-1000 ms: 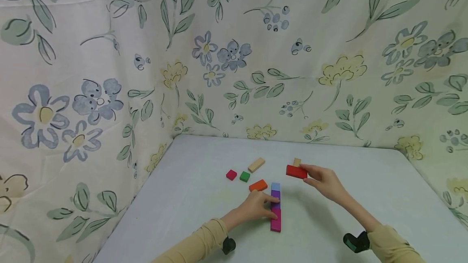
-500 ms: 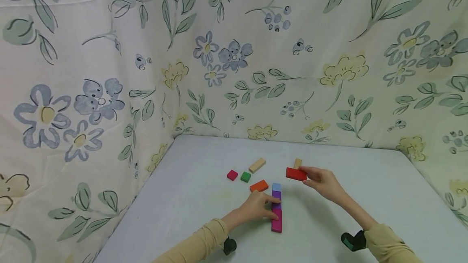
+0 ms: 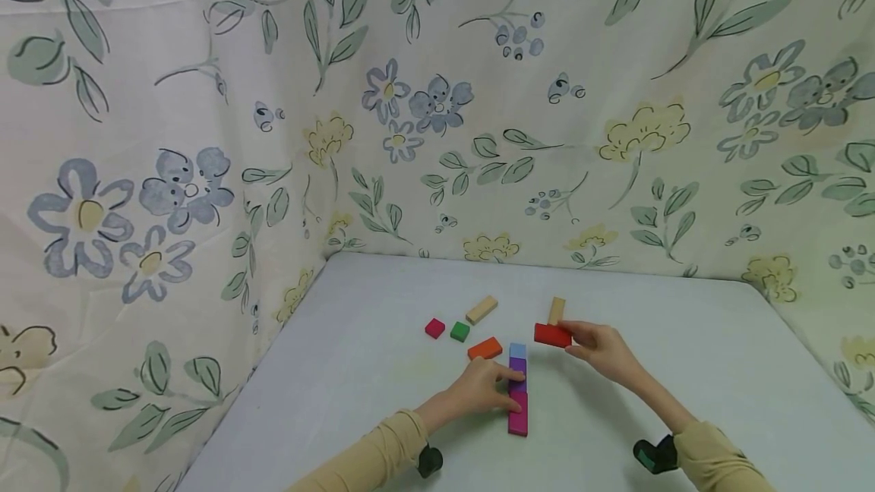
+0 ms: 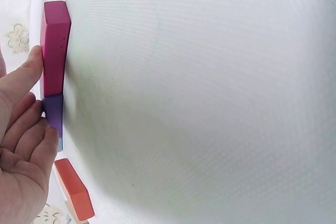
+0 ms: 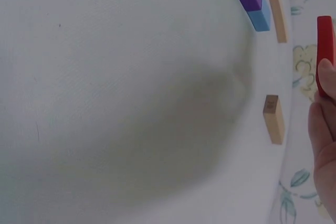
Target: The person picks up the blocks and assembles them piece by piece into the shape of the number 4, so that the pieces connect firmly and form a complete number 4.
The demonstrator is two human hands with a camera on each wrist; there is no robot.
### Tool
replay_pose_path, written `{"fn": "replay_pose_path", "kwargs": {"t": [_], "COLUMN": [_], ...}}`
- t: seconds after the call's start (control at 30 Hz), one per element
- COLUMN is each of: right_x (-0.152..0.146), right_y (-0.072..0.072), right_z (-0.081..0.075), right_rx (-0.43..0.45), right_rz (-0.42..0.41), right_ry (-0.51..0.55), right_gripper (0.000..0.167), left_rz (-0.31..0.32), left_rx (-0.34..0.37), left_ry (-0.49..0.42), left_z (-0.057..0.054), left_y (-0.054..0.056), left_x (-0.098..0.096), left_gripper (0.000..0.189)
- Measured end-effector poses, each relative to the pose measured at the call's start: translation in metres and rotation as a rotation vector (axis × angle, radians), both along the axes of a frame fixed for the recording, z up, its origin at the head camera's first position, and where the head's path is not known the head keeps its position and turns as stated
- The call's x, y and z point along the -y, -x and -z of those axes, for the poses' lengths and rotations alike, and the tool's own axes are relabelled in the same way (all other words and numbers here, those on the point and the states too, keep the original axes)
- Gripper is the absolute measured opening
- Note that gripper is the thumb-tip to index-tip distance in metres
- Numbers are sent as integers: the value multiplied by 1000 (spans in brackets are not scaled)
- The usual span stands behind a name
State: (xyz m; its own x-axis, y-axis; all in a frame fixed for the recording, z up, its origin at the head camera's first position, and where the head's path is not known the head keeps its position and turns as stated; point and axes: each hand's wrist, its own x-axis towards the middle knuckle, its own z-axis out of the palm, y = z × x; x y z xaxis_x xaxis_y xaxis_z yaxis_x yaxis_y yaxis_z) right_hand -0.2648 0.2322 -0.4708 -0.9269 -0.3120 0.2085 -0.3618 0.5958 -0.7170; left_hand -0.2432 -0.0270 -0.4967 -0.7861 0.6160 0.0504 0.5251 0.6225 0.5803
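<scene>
A magenta block (image 3: 518,420), a purple block (image 4: 53,109) and a light blue block (image 3: 517,351) lie end to end in a row on the white table (image 3: 383,294). My left hand (image 3: 480,387) rests on this row from the left, thumb against the magenta block and fingertips at the purple one. Between thumb and fingers, my right hand (image 3: 607,349) pinches a red block (image 3: 551,335) by its right end. The red block is held above the table, beyond and right of the light blue end. An orange block (image 3: 485,348) lies just left of the row.
Farther back are a pink-red cube (image 3: 434,328), a green cube (image 3: 460,332) and a plain wooden block (image 3: 481,310). Another wooden block (image 5: 274,120) lies behind the red one. A floral cloth (image 3: 437,173) hangs along the table's back and left edges.
My right hand has lowered a little with the red block, bringing it nearer me and showing more of the wooden block behind. My left hand stays on the row.
</scene>
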Motion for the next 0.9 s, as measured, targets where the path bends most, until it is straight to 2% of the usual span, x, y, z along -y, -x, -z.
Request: {"fn": "replay_pose_path", "kwargs": {"t": [0.5, 0.9], "right_x": [3, 4], "right_y": [4, 7], "right_z": [19, 26], "right_rx": [32, 29], "right_rz": [-16, -20], "right_ry": [-26, -52], "right_gripper": [43, 42], "left_rz": [-5, -5], "left_rx": [-7, -1], "left_ry": [-3, -5], "left_z": [3, 2], "left_y": [1, 1], "left_x": [-1, 0], "left_gripper": [45, 45]}}
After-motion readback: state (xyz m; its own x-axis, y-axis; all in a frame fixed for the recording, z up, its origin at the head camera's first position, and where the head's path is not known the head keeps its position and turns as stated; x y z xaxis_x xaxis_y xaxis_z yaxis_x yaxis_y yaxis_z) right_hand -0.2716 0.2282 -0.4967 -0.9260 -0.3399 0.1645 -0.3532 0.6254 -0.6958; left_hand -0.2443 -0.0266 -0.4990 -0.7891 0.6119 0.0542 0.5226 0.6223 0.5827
